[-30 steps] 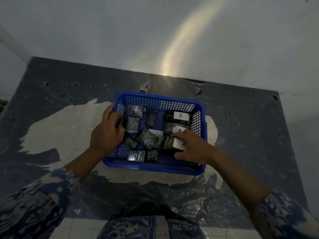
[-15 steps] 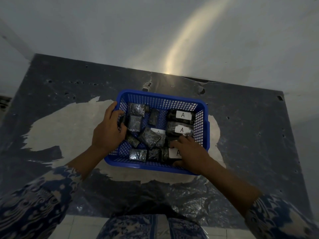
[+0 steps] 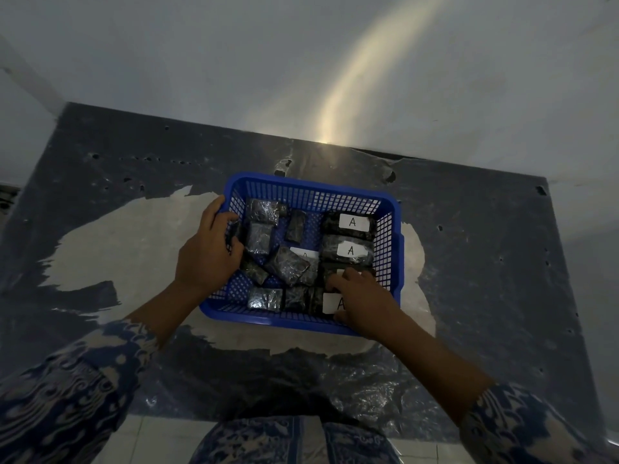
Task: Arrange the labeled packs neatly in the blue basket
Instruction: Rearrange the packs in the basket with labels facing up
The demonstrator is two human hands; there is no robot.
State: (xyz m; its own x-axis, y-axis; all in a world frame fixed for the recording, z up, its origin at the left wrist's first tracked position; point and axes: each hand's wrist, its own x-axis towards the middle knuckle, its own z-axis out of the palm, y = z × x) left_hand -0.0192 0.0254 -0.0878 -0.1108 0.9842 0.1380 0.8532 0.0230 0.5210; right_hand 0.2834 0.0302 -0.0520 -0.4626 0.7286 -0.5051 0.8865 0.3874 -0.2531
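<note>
Since half a second ago, right hand (image 3: 363,301) has drawn a labeled pack (image 3: 330,303) toward the near right corner of the blue basket (image 3: 310,184). Dark, worn worktop (image 3: 485,262) stands against a pale wall (image 3: 201,61). Left hand (image 3: 209,252) grips the basket's left rim; right fingers close on the pack.

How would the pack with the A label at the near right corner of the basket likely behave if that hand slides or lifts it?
The pack is blocky and flat-sided, so it should probably slide rather than roll. Its crinkled shiny wrap suggests a somewhat slippery, yielding surface. The right hand rests on it inside the blue basket, whose wall would likely stop it.
</note>
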